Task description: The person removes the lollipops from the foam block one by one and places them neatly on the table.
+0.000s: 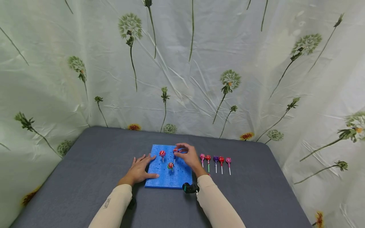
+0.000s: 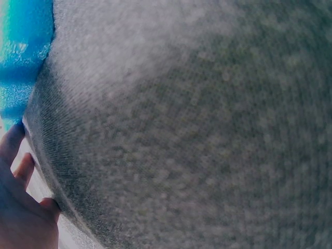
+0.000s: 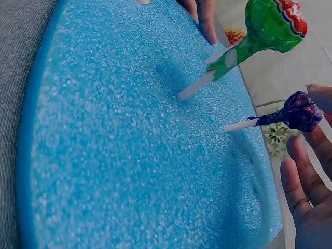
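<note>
My right hand (image 1: 190, 157) pinches the wrapped head of a purple lollipop (image 3: 302, 113) between thumb and fingertips. Its white stick points down at the blue foam board (image 1: 182, 180), and the stick's end meets the board's surface. A green-and-red lollipop (image 3: 274, 27) stands stuck in the board by its stick, nearer the middle. Another lollipop, red and pink (image 1: 162, 154), stands upright toward the back left. Fingers spread, my left hand (image 1: 137, 171) rests at the board's left edge, with thumb and index fingertip on the blue surface. Small holes dot the board around the sticks.
To the right of the board, several lollipops lie in a row on the grey table (image 1: 245, 196), among them a purple one (image 1: 215, 160) and a pink one (image 1: 228, 161). Behind the table hangs a pale flowered curtain (image 1: 185, 79).
</note>
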`<state>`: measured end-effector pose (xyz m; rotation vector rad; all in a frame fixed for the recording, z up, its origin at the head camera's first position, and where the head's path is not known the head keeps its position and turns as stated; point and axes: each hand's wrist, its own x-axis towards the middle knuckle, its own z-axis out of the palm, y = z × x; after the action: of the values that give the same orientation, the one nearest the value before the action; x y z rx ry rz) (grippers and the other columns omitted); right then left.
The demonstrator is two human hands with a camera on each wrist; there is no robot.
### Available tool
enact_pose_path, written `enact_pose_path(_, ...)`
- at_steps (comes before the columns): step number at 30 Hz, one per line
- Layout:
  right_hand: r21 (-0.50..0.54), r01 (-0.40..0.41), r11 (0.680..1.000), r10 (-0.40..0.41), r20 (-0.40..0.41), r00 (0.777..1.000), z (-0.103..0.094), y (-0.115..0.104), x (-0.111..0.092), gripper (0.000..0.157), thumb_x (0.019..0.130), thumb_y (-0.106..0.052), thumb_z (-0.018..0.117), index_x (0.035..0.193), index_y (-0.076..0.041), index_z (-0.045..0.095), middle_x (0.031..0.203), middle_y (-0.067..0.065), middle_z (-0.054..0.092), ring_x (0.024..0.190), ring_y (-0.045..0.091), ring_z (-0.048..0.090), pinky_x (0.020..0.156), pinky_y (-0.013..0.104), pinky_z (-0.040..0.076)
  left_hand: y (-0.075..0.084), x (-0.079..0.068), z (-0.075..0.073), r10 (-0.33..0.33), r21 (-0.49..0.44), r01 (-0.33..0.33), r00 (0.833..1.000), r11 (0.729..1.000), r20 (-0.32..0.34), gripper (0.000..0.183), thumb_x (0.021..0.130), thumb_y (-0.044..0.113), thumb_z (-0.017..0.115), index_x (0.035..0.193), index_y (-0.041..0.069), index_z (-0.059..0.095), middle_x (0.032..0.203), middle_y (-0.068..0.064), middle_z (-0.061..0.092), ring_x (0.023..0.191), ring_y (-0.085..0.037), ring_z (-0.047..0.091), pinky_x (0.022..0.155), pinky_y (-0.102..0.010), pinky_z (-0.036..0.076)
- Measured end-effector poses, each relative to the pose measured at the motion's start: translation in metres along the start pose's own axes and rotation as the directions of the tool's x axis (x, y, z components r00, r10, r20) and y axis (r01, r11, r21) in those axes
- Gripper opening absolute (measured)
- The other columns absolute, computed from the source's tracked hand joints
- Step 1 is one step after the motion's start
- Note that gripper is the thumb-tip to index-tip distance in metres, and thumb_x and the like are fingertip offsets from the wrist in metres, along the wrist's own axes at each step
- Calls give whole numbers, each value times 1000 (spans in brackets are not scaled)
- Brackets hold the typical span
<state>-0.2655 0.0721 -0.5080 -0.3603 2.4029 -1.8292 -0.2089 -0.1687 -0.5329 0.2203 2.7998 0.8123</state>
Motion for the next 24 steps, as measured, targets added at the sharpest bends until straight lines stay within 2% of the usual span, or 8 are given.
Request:
enact_pose_path(10, -22, -67, 998, 67, -9, 998, 6, 4, 0, 31, 86, -8, 72, 116, -1, 66, 112, 12, 64, 96, 24, 59, 83, 36, 52, -1, -1, 1, 0, -6, 0, 1000, 1000, -2, 96, 72, 59, 75, 149, 13, 39, 154, -22, 29, 142, -45, 18, 112, -65, -1)
enact_pose_path(18, -25, -58, 998, 57, -16, 998, 8, 4, -1, 28, 86, -5, 72, 113, -2, 66, 110, 13, 65, 91, 21, 60, 81, 35, 53, -1, 0, 2, -6, 4, 6, 1000, 1000, -5, 96, 72, 59, 75, 149, 14, 39, 154, -21, 29, 142, -45, 18, 112, -65, -1)
enact_pose_path(24, -37, -42, 998, 42, 0, 999, 6, 2, -3, 26, 87, -6, 72, 112, -3, 66, 110, 11, 66, 94, 22, 61, 83, 35, 53, -1, 0, 2, -8, 7, 8, 1000, 1000, -4, 96, 72, 60, 75, 149, 14, 38, 154, -21, 29, 142, -45, 18, 112, -65, -1)
